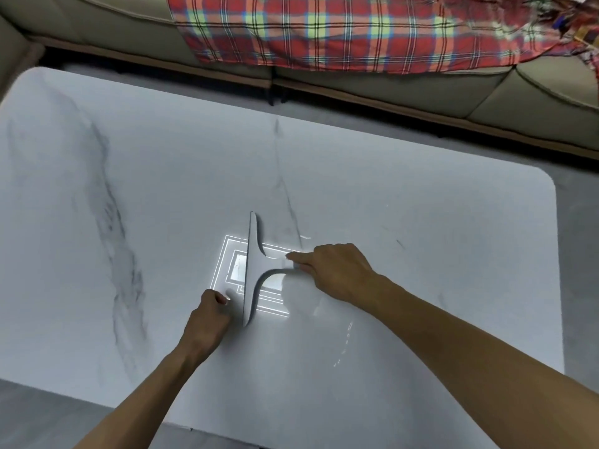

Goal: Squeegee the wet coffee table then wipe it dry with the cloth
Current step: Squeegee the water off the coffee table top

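White marble-look coffee table (421, 205) with grey veining fills most of the view, rounded corners, grey floor (39, 413) around it. Squeegee (256, 270), pale grey and T-shaped, sits near the middle of the tabletop, blade running near-to-far, handle pointing right. Right hand (337, 270) grasps the handle, index finger stretched along its top toward the blade, forearm coming in from the near right. Left hand (207, 322) is loosely clenched, fingers curled in, thumb tip up, just left of the blade's near end; cannot tell if it touches the blade or the table. Left forearm enters from the near edge.

Bright rectangular light reflection (233, 267) shows on the surface under and left of the blade, so the top looks glossy there. Thin curved water streak (346, 341) lies near-right of the squeegee, a small one (304, 237) just beyond the right hand.

Tabletop is bare on all sides of the squeegee: wide room to the left, far side and right. Right edge and rounded far-right corner are well apart from the right hand; near edge is under the forearms.

Beige sofa (421, 92) runs along the far side, separated from the table by a strip of floor. Red plaid blanket (324, 30) is draped over its seat. No cloth in view on the table.
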`<state>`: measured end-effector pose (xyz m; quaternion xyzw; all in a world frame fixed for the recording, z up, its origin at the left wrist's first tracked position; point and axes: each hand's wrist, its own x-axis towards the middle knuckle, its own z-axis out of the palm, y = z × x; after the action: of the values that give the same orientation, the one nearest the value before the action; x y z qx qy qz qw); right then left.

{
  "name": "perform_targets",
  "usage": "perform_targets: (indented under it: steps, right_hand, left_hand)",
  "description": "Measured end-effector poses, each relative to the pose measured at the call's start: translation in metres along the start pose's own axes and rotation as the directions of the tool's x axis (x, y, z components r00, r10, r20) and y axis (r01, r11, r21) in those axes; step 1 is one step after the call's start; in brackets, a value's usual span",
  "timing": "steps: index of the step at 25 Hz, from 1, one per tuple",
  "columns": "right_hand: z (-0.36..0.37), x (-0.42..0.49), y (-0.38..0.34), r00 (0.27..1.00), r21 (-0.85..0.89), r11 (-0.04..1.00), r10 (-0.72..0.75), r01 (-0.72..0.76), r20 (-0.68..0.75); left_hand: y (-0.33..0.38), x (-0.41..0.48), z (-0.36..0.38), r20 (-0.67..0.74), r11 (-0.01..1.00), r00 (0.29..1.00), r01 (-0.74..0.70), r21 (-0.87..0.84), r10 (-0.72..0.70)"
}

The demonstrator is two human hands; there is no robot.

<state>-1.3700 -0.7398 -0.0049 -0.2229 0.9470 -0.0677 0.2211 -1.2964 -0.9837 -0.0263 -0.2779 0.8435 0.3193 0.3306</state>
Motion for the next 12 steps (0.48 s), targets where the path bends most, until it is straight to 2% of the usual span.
perform_targets:
  steps: [4,8,10,12]
  right_hand:
    - [-0.002,-0.051,0.073,0.985,0.080,0.984,0.164,-0.160,-0.043]
    - [-0.020,-0.108,0.122,0.949,0.020,0.949,0.316,-0.316,-0.018]
    - [-0.029,-0.110,0.118,0.964,0.012,0.965,0.264,-0.263,-0.045]
    - [-0.032,-0.089,0.092,0.989,0.005,0.995,0.101,-0.101,-0.108]
  left_hand:
    - [0.022,0.006,0.020,0.113,0.997,0.993,0.012,0.082,-0.021]
    - [0.038,0.011,0.022,0.124,0.994,0.990,0.052,0.095,-0.063]
    - [0.043,0.007,0.014,0.059,0.997,0.996,0.070,0.041,-0.072]
    - [0.043,0.002,0.003,-0.070,0.996,0.994,0.082,-0.040,-0.085]
